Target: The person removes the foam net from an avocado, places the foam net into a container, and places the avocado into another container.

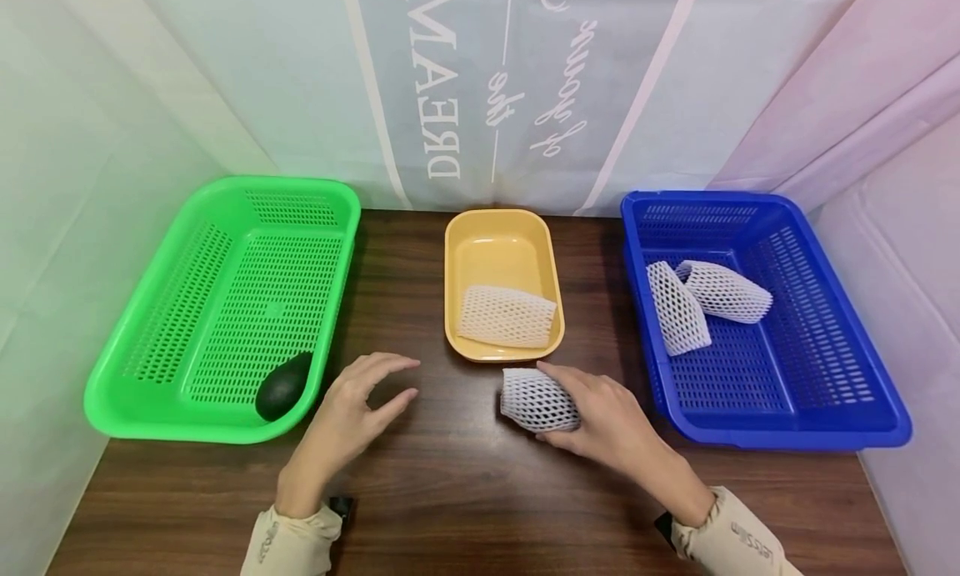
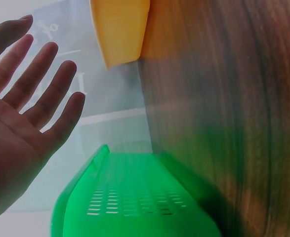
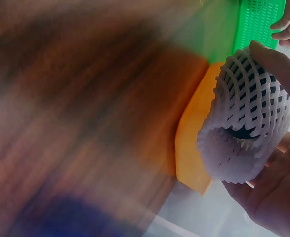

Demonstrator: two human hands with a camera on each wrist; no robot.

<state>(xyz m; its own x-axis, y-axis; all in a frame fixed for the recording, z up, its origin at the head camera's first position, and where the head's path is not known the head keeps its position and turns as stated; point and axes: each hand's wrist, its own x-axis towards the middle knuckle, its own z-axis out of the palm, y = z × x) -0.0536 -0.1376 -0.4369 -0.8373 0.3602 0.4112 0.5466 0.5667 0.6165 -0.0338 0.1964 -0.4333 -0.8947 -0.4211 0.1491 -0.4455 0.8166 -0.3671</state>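
My right hand [image 1: 611,418] grips a white foam net sleeve [image 1: 538,401] above the table, in front of the yellow tray. Through the mesh in the right wrist view, a dark avocado [image 3: 243,133] shows inside the sleeve [image 3: 233,158]; most of it is covered. My left hand [image 1: 352,413] holds nothing, its fingers spread and relaxed beside the green basket [image 1: 341,251]. Another dark avocado [image 1: 283,387], bare, lies in that basket's near right corner. One flattened foam net [image 1: 506,318] rests in the yellow tray [image 1: 498,217].
On the right stands a blue basket [image 1: 780,434] with two white foam nets [image 1: 723,291] inside; whether they hold anything is unclear. A printed cloth [image 1: 510,84] hangs behind the dark wooden table [image 1: 465,501].
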